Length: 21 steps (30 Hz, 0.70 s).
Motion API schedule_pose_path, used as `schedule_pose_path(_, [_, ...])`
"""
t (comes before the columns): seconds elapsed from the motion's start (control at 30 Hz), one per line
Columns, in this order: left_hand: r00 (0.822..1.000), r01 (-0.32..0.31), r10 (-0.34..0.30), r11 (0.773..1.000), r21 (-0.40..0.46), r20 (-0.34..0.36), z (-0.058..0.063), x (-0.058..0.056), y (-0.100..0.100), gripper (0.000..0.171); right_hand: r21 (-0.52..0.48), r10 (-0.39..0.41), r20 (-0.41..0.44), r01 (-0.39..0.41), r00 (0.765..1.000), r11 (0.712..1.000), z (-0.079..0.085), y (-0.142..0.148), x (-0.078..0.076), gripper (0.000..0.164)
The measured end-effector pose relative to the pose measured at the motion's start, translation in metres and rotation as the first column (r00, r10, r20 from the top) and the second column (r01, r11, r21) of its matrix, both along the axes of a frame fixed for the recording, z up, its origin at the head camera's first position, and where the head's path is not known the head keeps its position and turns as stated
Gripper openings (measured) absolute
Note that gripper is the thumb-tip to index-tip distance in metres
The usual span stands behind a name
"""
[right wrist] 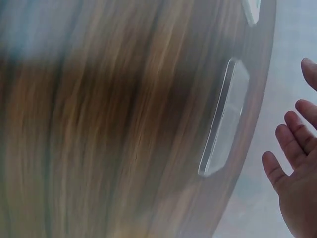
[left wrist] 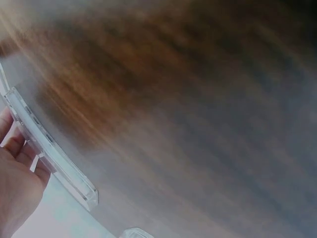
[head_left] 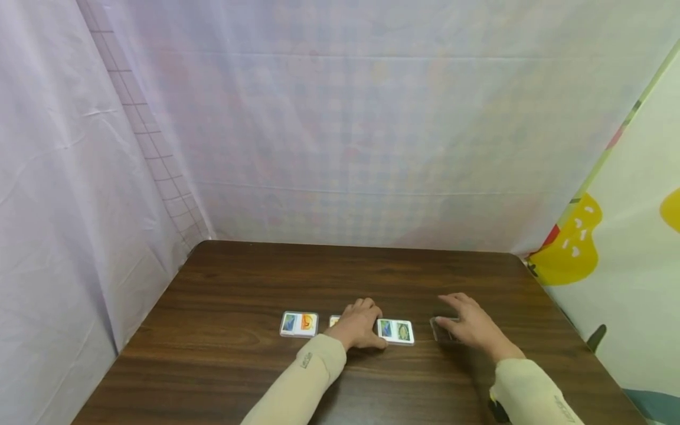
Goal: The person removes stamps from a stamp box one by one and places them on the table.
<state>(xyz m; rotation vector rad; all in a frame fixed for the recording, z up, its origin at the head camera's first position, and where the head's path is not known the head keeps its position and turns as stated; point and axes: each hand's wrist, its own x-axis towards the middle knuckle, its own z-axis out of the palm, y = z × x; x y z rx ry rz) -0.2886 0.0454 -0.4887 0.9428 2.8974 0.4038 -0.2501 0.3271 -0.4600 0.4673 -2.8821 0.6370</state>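
Note:
My left hand reaches over a clear-cased picture card, covering most of it. In the left wrist view, bent fingers sit against the clear card case; the thumb is hidden there. In the head view that thumb lies by the near left corner of another cased card, with a blue and a green picture. My right hand hovers, fingers spread, above a transparent case. The right wrist view shows this case apart from the fingers.
A further cased card with a blue and an orange picture lies to the left on the brown wooden table. White curtains stand behind the table, and a patterned cloth hangs at the right.

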Motion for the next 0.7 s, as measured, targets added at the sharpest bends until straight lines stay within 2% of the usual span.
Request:
schedule_pose_path(0.27, [1.000, 0.006, -0.006, 1.000, 0.012, 0.004, 0.004, 0.001, -0.001, 0.058, -0.102, -0.043, 0.015, 0.044, 0.999, 0.994, -0.001, -0.022, -0.004, 0.051])
schedule_pose_path(0.4, [1.000, 0.005, -0.005, 1.000, 0.014, 0.010, 0.004, 0.002, -0.001, 0.058, -0.177, -0.085, 0.041, 0.091, 0.996, 0.980, -0.004, -0.033, -0.003, 0.052])
schedule_pose_path(0.53, [1.000, -0.006, 0.006, 1.000, -0.001, 0.016, 0.002, 0.001, 0.000, 0.059, -0.271, -0.149, 0.148, 0.185, 0.978, 0.945, -0.005, -0.046, 0.000, 0.055])
schedule_pose_path(0.7, [1.000, -0.007, 0.007, 1.000, -0.007, 0.018, 0.001, -0.001, 0.001, 0.058, -0.259, -0.240, 0.203, 0.288, 0.949, 0.922, -0.007, -0.057, 0.002, 0.054])
